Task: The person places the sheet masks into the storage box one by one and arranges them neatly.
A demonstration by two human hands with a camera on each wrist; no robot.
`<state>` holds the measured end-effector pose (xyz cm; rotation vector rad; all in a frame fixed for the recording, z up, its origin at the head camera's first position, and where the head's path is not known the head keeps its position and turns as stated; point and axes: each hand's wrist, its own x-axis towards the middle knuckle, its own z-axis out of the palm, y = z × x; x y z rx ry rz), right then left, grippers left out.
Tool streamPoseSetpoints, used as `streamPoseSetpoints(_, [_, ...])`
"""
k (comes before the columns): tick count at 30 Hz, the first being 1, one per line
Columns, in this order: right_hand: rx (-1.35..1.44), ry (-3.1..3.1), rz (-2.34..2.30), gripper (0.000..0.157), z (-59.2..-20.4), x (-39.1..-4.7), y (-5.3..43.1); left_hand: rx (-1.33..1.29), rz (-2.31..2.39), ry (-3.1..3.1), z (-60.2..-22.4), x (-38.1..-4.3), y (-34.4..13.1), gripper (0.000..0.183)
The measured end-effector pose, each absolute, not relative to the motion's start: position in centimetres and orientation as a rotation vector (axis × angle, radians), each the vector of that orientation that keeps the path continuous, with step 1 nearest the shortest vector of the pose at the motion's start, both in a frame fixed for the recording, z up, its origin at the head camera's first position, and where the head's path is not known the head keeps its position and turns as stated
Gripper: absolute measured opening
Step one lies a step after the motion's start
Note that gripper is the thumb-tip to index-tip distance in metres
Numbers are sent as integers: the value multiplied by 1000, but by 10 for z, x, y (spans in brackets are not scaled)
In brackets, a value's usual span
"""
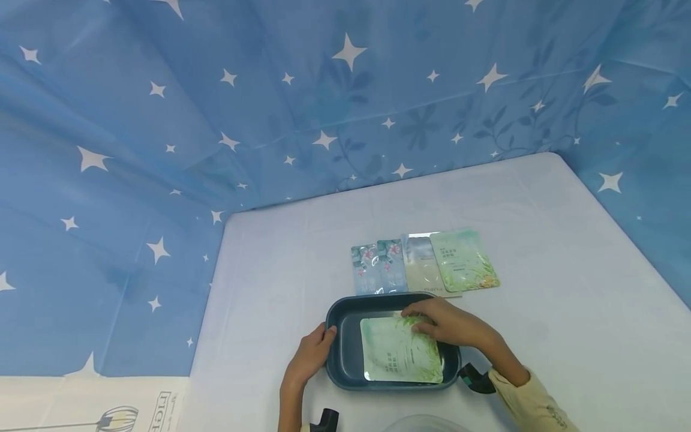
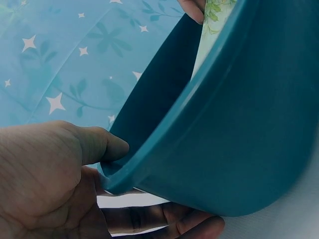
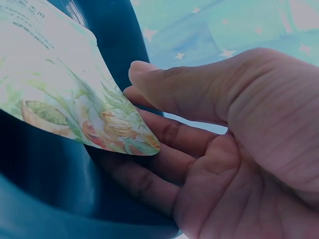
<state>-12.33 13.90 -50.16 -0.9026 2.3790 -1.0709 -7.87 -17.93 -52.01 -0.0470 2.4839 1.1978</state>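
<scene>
A dark teal rectangular basin (image 1: pixel 345 384) with rounded corners stands on the white table. My left hand (image 1: pixel 313 353) grips its left rim; in the left wrist view the thumb (image 2: pixel 107 145) is inside the wall and the fingers lie outside and beneath. Within the basin is a pale green face mask packet (image 1: pixel 396 354) with a plant print. My right hand (image 1: pixel 445 324) reaches over the basin's right side and holds the packet at its corner. In the right wrist view, fingers pass under the packet (image 3: pixel 75 99), and the thumb (image 3: pixel 149 79) is at its edge.
Behind the basin lies an overlapping row: two blue floral packets (image 1: pixel 367 270), a beige-silver one (image 1: pixel 423 267) and another green face mask packet (image 1: pixel 464 261). A round translucent object (image 1: pixel 426 423) shows at the bottom edge. Blue star-patterned cloth (image 1: pixel 302 90) surrounds the table.
</scene>
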Motion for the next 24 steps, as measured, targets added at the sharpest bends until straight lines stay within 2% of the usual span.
streamPoseSetpoints(8, [-965, 2397, -1038, 28, -500, -122, 137, -52, 1209, 2492, -517, -78, -179, 49])
streamPoseSetpoints(24, [-966, 2411, -1049, 33, -500, -121, 136, -62, 1205, 2501, -521, -78, -177, 51])
